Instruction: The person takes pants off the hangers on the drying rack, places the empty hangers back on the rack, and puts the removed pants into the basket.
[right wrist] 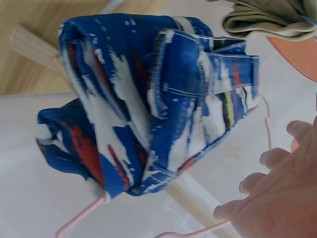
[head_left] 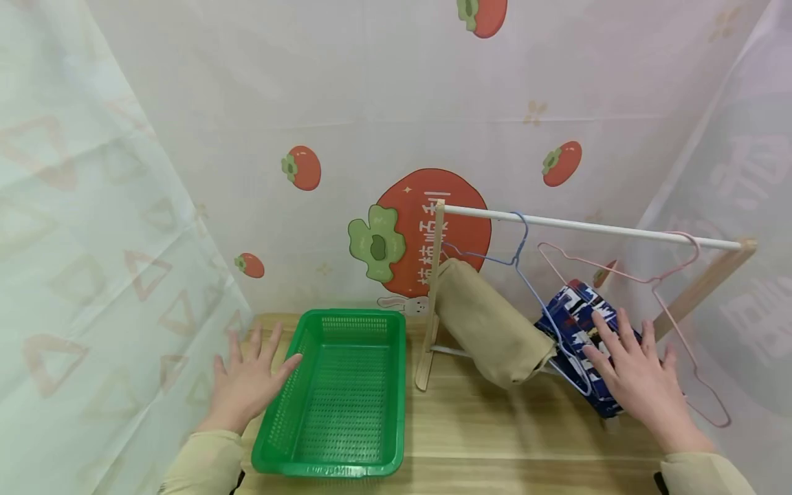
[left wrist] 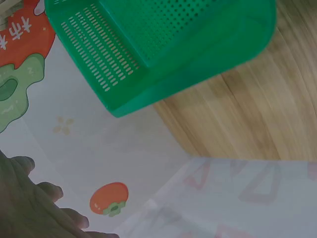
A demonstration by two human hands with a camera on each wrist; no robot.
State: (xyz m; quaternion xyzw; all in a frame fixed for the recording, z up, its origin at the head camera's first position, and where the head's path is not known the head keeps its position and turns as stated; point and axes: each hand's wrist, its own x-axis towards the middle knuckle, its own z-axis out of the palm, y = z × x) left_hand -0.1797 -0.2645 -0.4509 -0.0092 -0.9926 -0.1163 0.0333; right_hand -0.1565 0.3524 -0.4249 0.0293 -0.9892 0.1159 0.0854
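Observation:
My left hand (head_left: 247, 381), fingers spread, hovers by the left side of a green plastic basket (head_left: 346, 405) with perforated walls and nothing inside. On the right, my right hand (head_left: 643, 381) also has its fingers spread and holds nothing; it overlaps a folded blue, white and red patterned garment (head_left: 572, 309) in the head view. The right wrist view shows that garment's stitched waistband (right wrist: 181, 74) with the hand beside it. It hangs from a pink wire hanger (head_left: 657, 280). A folded khaki garment (head_left: 489, 323) hangs on a blue wire hanger (head_left: 516, 261) to its left.
Both hangers hook over the white rail (head_left: 588, 224) of a small rack with wooden uprights (head_left: 433, 295). Rack and basket stand on a wood-grain table (head_left: 470, 440). Printed sheets (head_left: 371, 82) enclose the back and both sides.

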